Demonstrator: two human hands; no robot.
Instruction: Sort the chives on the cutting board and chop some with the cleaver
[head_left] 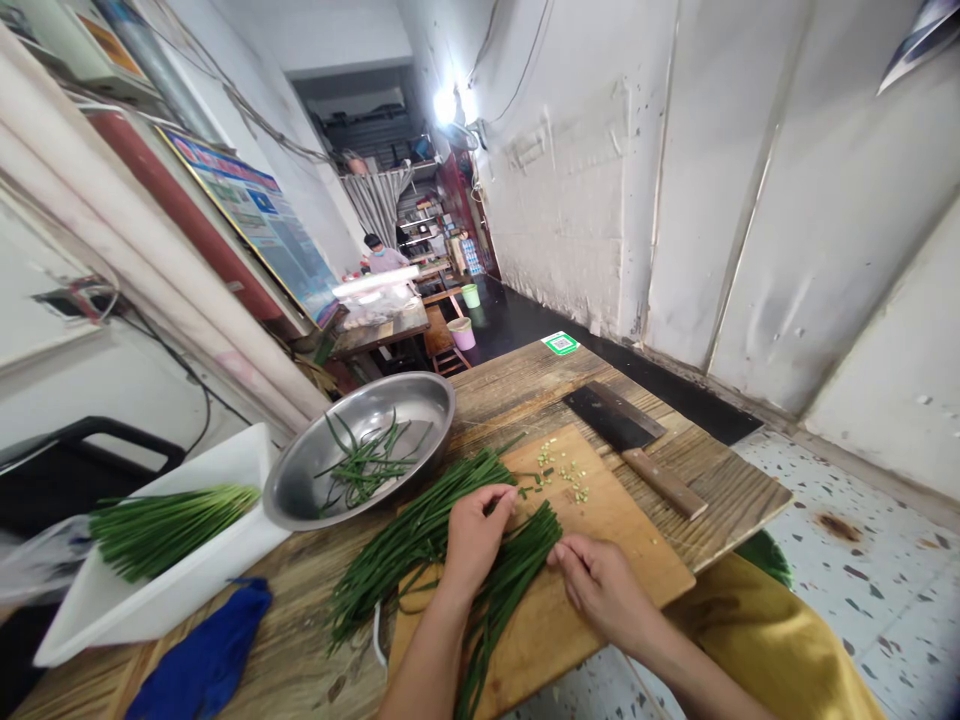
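Chives (525,550), 1 bundle, on chopping bd (634,530), btwn hands. L hand (480,525), R hand (600,585): fingers curled at bundle's sides; grip can't tell. Best handling, prob.: tips level, stems parallel, light touch.

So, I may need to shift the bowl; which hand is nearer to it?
Left. The left hand, at the greens, is between the bowl and the right hand, which is farther off.

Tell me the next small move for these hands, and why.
Probably level the ends of the green stalks with the right hand: they look slightly fanned, that hand is right by them, and the cleaver lies unheld, off the cutting board.
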